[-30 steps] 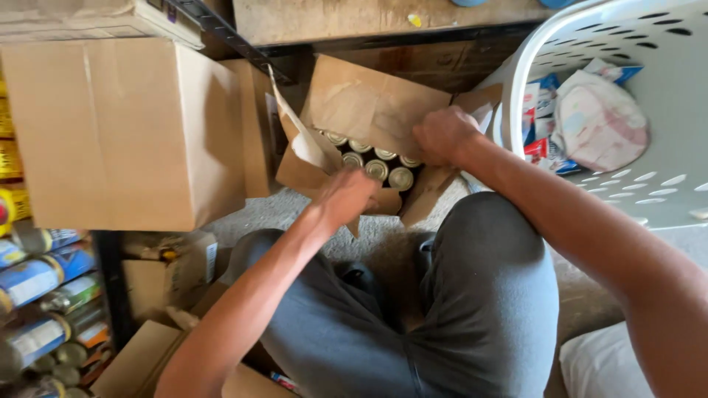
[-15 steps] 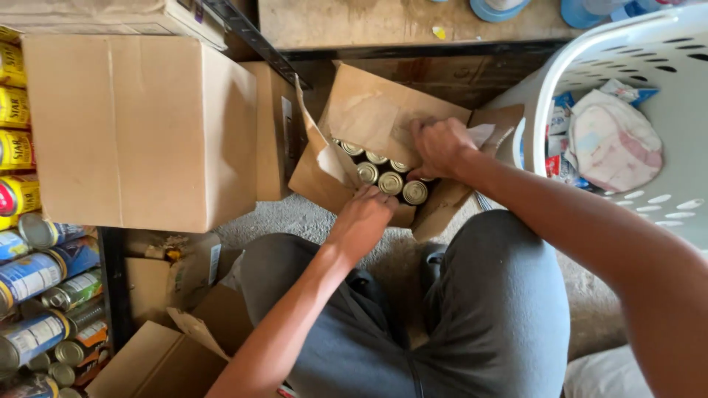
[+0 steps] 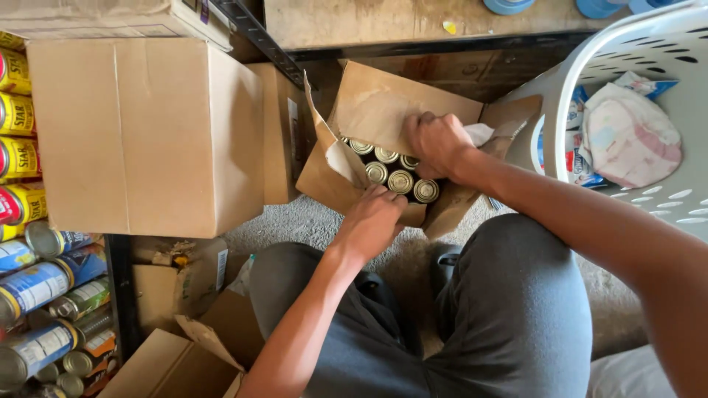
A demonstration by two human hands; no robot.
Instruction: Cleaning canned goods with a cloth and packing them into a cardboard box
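We are low on a rough grey concrete floor (image 3: 317,221), between a shelf of cans at the left and a white laundry basket (image 3: 590,66) at the right. A large closed cardboard box (image 3: 147,133) stands at the left.

In front of our knees sits a small open carton (image 3: 383,103), tilted toward us, with its flaps up. Inside it we see the silver tops of small cans (image 3: 400,181), packed close together in rows.

Our left hand (image 3: 372,221) rests on the near edge of the carton, the fingers bent over the front wall and gripping it. Our right hand (image 3: 436,144) is inside the carton over the cans at the right side; the fingers are curled downward, but we cannot tell if they already close around one can.

We judge that the cans are stiff metal, smooth and a little slippery, and each is light alone, but the full carton should be heavy. The cardboard looks soft and torn at the flaps, so we would hold the carton under its bottom and take one can by its sides, just under the rim.
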